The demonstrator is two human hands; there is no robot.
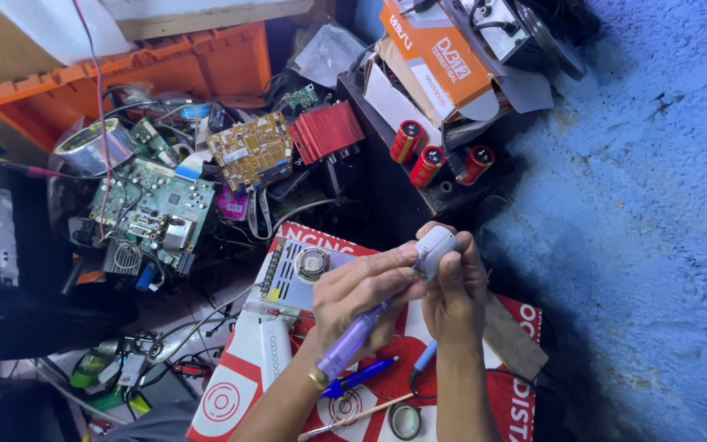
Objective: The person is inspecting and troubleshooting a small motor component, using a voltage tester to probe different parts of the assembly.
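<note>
The right hand (pixel 454 286) grips a small white plastic casing (pixel 433 248), while the left hand (pixel 359 290) pinches a purple-handled screwdriver (pixel 352 339) against it. Just below lie a blue pen (pixel 359 377) and tape roll (pixel 404 420); green circuit boards (pixel 153 205) sit far left.

A small pale grey plastic casing (pixel 434 246), rounded at its corners, was held up off the desk, pinched from the right side, its smooth shell facing upward and tilted slightly. A screwdriver (pixel 352 337) with a translucent purple handle was gripped from the left side, slanting up and to the right, its tip end meeting the casing's lower left edge. Both sat above the red and white printed sheet (pixel 235 385) near the desk's front edge.
</note>
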